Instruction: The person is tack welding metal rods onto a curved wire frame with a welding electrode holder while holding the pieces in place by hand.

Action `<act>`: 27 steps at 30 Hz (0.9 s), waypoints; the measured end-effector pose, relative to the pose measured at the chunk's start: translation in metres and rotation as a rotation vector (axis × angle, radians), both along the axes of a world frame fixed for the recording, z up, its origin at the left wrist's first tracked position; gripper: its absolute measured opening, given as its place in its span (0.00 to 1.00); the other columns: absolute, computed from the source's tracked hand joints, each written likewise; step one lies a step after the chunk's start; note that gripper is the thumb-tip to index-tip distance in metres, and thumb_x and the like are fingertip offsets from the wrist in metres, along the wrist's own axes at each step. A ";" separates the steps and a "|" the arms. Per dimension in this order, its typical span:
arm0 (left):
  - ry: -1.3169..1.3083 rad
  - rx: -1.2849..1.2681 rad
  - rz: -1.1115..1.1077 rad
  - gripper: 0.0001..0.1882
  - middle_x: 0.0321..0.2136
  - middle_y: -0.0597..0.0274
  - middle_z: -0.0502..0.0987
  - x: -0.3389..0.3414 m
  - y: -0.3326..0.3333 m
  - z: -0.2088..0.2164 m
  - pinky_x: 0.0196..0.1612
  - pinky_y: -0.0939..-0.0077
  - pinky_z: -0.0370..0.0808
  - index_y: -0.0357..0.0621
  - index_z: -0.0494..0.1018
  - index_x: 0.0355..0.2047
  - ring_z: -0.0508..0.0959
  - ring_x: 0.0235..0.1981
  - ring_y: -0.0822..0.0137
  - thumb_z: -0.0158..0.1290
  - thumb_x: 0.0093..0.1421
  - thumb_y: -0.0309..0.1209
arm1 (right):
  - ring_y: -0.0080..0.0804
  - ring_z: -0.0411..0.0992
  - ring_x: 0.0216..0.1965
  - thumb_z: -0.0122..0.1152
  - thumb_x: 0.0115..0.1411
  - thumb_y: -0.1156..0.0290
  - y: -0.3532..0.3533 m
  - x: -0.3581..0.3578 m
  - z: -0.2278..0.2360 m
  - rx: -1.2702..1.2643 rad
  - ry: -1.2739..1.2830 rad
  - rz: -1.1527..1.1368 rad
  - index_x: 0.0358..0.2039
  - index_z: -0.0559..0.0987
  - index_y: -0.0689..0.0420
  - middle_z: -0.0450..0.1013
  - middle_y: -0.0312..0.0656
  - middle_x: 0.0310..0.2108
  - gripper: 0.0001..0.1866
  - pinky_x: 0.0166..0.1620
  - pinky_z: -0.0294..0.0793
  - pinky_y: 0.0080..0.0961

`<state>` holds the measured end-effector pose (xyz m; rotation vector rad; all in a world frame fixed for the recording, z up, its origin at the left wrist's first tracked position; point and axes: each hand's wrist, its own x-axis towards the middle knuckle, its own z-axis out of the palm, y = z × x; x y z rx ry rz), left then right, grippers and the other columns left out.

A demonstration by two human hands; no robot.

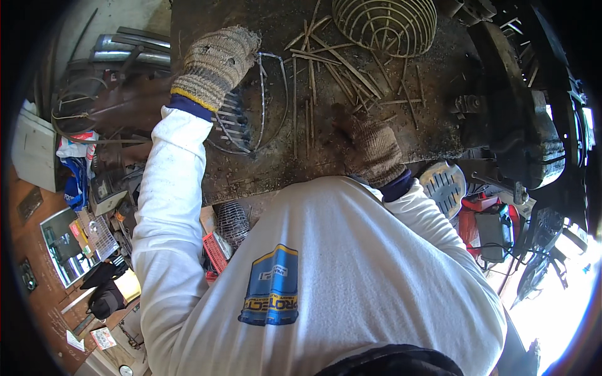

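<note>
Left hand (216,62) hides wire frame (251,106) partly.

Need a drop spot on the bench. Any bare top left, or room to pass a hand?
Bare strip along the near edge of the workbench, between the wire frame under the left hand and the right hand. Another patch right of that hand, before the vise. Crowded: loose rods mid-bench, wire dome behind them.

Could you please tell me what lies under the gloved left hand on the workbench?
The left hand rests on a bent wire frame on the dark workbench. The frame's upper-left part is covered by the glove.
</note>
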<state>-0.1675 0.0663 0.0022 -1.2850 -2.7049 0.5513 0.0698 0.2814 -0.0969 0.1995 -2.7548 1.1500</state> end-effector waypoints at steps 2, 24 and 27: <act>-0.010 -0.065 0.033 0.17 0.46 0.58 0.77 0.002 0.002 0.002 0.53 0.58 0.73 0.52 0.76 0.48 0.75 0.50 0.55 0.52 0.61 0.42 | 0.51 0.74 0.50 0.62 0.60 0.63 0.000 0.000 0.000 -0.002 0.001 0.000 0.55 0.75 0.57 0.75 0.53 0.50 0.23 0.51 0.75 0.39; -0.054 -0.055 0.079 0.19 0.50 0.57 0.77 0.002 0.005 0.007 0.55 0.58 0.72 0.51 0.75 0.51 0.74 0.53 0.55 0.51 0.62 0.43 | 0.51 0.75 0.49 0.62 0.60 0.63 0.000 0.001 0.002 -0.018 -0.004 -0.008 0.54 0.75 0.58 0.75 0.53 0.49 0.23 0.51 0.75 0.40; 0.001 -0.050 0.065 0.19 0.51 0.59 0.76 0.001 0.002 0.006 0.57 0.59 0.71 0.51 0.75 0.51 0.74 0.54 0.55 0.52 0.62 0.43 | 0.51 0.75 0.49 0.62 0.60 0.63 0.000 0.001 0.002 -0.021 -0.004 -0.011 0.54 0.75 0.58 0.75 0.53 0.49 0.23 0.51 0.75 0.40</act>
